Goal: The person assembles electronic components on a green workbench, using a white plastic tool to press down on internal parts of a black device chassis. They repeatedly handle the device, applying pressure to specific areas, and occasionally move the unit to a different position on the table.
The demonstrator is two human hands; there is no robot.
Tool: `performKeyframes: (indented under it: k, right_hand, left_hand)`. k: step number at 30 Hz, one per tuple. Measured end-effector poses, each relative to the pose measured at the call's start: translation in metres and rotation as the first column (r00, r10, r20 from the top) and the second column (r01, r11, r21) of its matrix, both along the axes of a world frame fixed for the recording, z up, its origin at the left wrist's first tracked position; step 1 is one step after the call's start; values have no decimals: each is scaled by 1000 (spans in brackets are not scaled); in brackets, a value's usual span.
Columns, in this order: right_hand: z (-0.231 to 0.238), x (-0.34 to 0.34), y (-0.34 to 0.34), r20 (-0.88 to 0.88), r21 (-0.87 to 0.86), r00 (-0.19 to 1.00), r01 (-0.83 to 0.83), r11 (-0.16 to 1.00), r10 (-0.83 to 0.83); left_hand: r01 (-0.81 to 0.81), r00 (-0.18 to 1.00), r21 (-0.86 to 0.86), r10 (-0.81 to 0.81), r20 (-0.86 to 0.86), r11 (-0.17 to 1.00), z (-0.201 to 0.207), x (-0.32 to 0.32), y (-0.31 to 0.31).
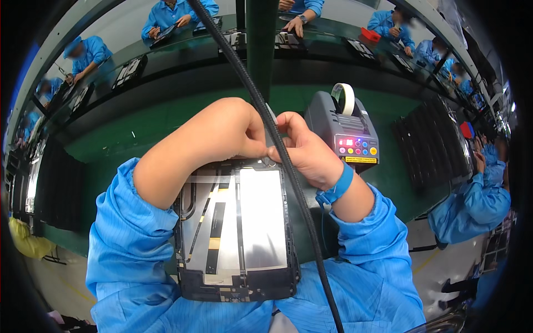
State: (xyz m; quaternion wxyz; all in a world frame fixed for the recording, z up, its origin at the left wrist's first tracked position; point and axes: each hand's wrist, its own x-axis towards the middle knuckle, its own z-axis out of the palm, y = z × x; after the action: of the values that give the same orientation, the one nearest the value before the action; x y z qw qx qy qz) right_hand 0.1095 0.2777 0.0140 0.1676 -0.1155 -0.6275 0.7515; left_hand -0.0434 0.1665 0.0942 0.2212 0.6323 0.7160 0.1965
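An opened tablet chassis [264, 222] leans against my lap, its silver inner plate, dark frame and flat ribbon strips exposed. At its top edge my left hand [242, 130] bends inward, fingers curled and thumb and fingertips pinched together. My right hand [306, 149] meets it from the other side, also pinching, close to a small round part at the top of the chassis. A black braided cable [277, 133] crosses in front of the fingertips and hides what is between them. A blue wrist strap [340, 186] circles my right wrist.
A grey tape dispenser [344, 125] with a tape roll [345, 99] stands right of my hands on the green bench [150, 116]. Dark stacks of panels [430, 144] rise at right and at left [58, 183]. Co-workers in blue sit along the far bench and at right.
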Motion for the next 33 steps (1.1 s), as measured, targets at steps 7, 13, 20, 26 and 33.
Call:
performKeyframes:
  k: [7,13,20,26,33]
  right_hand:
    - [12,7,16,-125,216,992,20,976,7]
    - [33,1,18,172,694,977,-212,688,129]
    - [46,-7,25,335,777,932,-355,520,136]
    - [58,-12,28,390,809,902,-431,400,185]
    - [57,-12,22,413,792,905,-411,452,99]
  left_hand:
    - [-105,978,-137,127,167,985,0,-4,8]
    - [-110,953,-159,149,263,981,-2,-6,10]
    - [-122,933,-173,173,317,977,-4,-7,9]
    - [-120,929,-137,160,333,983,-2,-4,7]
    - [-120,932,-89,143,333,989,-5,-4,8]
